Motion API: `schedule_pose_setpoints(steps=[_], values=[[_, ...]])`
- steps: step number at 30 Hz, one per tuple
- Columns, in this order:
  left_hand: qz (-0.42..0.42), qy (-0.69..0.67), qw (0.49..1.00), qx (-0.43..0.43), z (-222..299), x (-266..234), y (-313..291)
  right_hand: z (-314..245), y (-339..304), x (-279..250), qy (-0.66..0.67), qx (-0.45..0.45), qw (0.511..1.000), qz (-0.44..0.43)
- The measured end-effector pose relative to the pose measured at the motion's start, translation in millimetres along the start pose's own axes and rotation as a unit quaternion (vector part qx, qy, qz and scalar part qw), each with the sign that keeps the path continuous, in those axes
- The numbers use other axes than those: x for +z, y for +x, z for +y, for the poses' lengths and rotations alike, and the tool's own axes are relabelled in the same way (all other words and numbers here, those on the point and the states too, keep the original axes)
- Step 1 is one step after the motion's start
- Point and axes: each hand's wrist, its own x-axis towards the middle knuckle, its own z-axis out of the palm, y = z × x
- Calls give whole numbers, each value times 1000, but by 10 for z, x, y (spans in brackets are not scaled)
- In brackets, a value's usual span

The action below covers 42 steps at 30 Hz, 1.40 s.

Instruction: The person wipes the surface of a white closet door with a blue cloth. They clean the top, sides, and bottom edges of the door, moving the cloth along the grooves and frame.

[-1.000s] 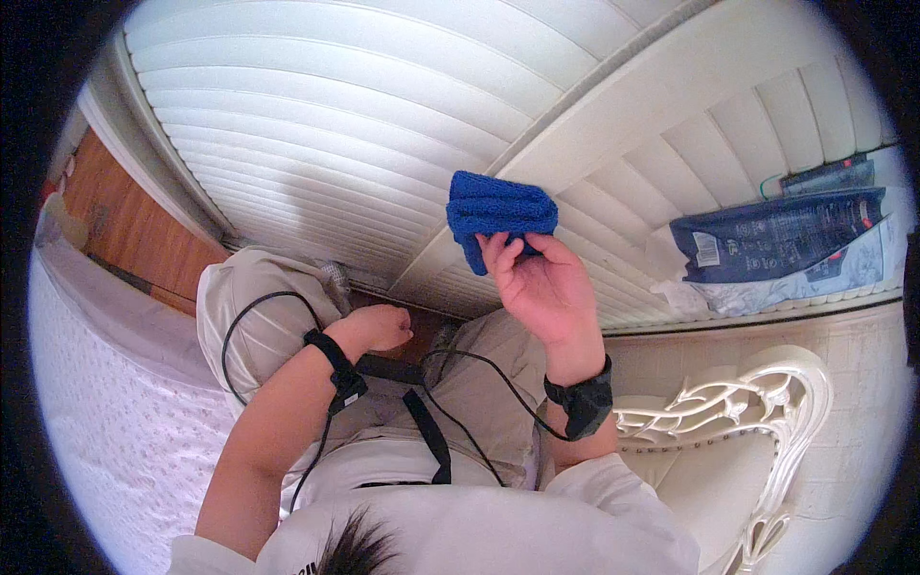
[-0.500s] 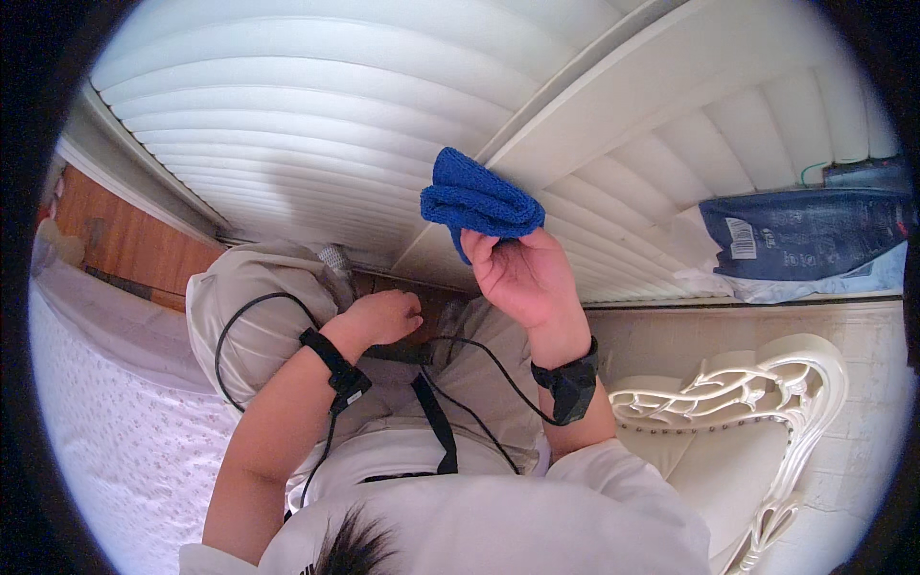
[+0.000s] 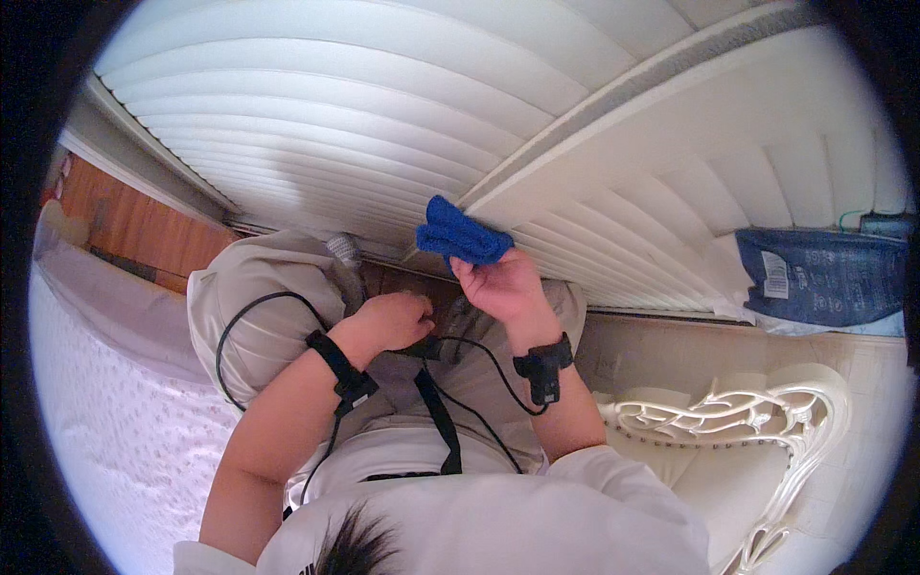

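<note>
A folded blue cleaning cloth [image 3: 462,236] is pinched in my right hand [image 3: 500,285], its far side against the white slatted door panel [image 3: 355,163] beside the upright frame edge [image 3: 613,144]. The palm is turned up and the fingers curl under the cloth. My left hand [image 3: 395,321] rests over my lap between the knees, fingers bent inward. What lies inside its curled fingers, if anything, is hidden. Black bands with small boxes and cables are strapped around both wrists.
To the right stands a cream chair [image 3: 757,422] with a carved openwork back. A dark blue printed package [image 3: 819,278] lies by the panel's foot on the right. A bed with a floral cover [image 3: 125,412] is at left, beside a strip of wooden floor [image 3: 125,225].
My right hand has moved the blue cloth down and slightly left along the panel edge, closer to my body. My left hand has shifted slightly to the right. The view has tilted a little.
</note>
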Motion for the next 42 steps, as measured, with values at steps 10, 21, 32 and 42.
schedule_pose_setpoints(steps=[10,21,32,42], values=[[17,19,1000,-7,-18,29,-59,-163,937,-1182,-30,-57,970,234],[-1,21,998,-66,-252,160,-311,166,1743,-2446,-777,-19,629,13],[10,44,999,22,205,89,125,-675,1791,-3177,-635,-340,686,99],[11,41,998,-39,-166,132,78,-76,815,-1251,115,-43,989,87]])
